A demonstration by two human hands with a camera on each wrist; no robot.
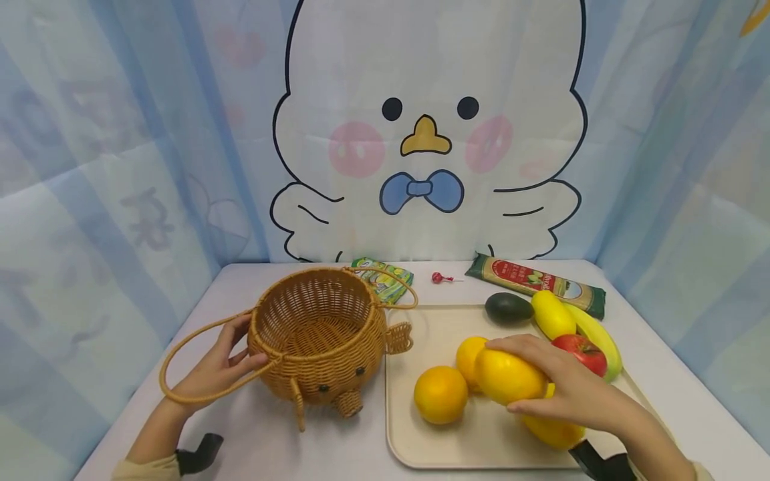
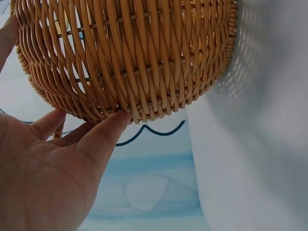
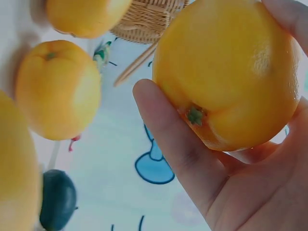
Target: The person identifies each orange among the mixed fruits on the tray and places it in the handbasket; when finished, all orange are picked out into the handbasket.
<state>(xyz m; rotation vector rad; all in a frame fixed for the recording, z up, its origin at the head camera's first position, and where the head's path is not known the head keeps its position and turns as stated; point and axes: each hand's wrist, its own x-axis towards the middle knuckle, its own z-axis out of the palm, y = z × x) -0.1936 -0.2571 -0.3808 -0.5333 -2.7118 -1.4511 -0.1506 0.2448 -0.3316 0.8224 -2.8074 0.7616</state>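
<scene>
My right hand grips an orange above the tray, thumb on one side and fingers on the other. Its green stem end shows in the right wrist view, where the hand holds it from below. Two more oranges, a near one and one partly hidden, lie on the beige tray. On the left stands a wicker basket with an animal face and two loop handles. My left hand touches its outer left wall; fingertips rest against the weave in the left wrist view.
Yellow fruit lies under my right hand. An avocado, a lemon, a banana and a red apple lie toward the tray's right. Behind are a green packet, a lollipop and a long package.
</scene>
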